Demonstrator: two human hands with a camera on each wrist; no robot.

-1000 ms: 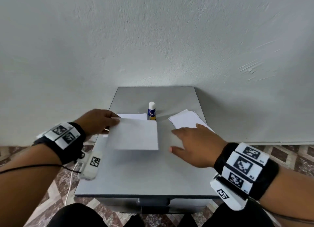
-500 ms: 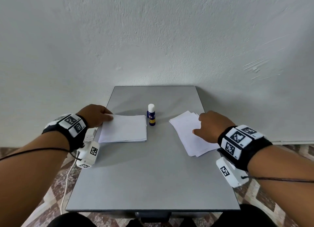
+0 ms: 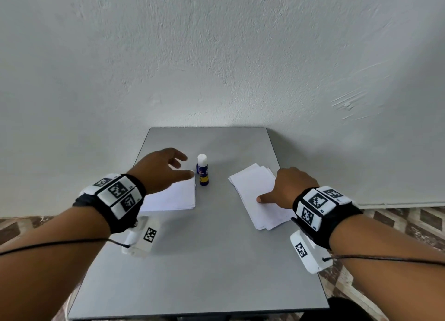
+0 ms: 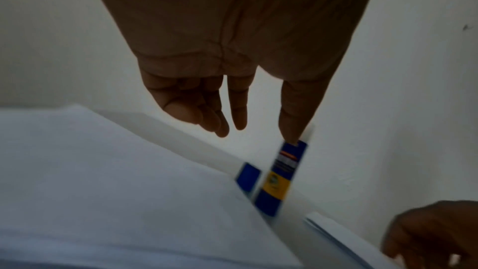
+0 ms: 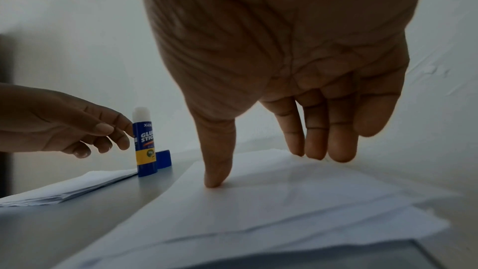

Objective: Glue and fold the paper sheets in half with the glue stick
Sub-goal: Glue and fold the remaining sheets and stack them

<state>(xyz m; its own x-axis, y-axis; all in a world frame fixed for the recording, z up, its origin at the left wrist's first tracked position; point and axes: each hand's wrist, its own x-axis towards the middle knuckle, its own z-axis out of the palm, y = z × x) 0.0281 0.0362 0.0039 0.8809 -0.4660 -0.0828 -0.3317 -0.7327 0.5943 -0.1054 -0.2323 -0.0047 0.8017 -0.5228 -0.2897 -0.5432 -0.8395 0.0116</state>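
Observation:
A blue-and-yellow glue stick (image 3: pixel 202 170) stands upright and uncapped at the table's middle back, and its blue cap (image 5: pixel 163 159) lies just behind it. Left of it lies a stack of folded white sheets (image 3: pixel 173 198). My left hand (image 3: pixel 186 165) hovers over that stack's far corner, fingers spread, fingertips (image 5: pixel 103 130) right beside the glue stick (image 5: pixel 146 146); I cannot tell whether they touch it. On the right a fanned pile of unfolded sheets (image 3: pixel 252 188) lies flat. My right hand (image 3: pixel 286 186) presses the top sheet (image 5: pixel 271 195) with its thumb and straight fingertips (image 5: pixel 316 150).
The grey table (image 3: pixel 204 260) stands against a white wall, with bare surface between the two paper piles and toward its near edge. Patterned floor tiles show on both sides of it. Black cables run along both forearms.
My left hand laid the folded sheet on the left stack, then lifted and moved right toward the glue stick. My right hand went onto the right pile and stays there.

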